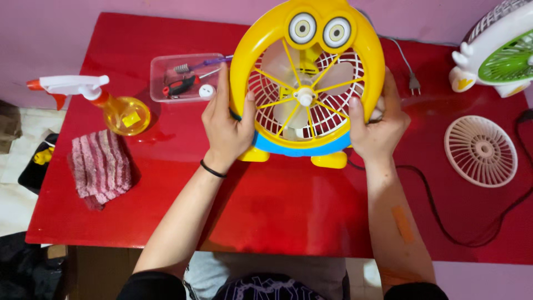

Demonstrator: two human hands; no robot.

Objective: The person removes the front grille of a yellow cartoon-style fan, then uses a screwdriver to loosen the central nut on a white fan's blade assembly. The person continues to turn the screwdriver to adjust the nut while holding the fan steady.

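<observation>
the left hand [226, 130] and right hand [378, 129] cover the fan's [307, 83] sides. a white-green fan [499, 50] is cut off at the right edge. tools in the box [186, 78] are too small to tell.

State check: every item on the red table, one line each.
yellow fan: upright, gripped by left hand and right hand
loose grille: detached, lying flat
plug: unplugged
spray bottle: upright
striped cloth: folded
plastic box: lidless, holds tools

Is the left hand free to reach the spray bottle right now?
Probably not: the left hand is gripping the yellow fan, though the table toward the spray bottle lies open.
</observation>
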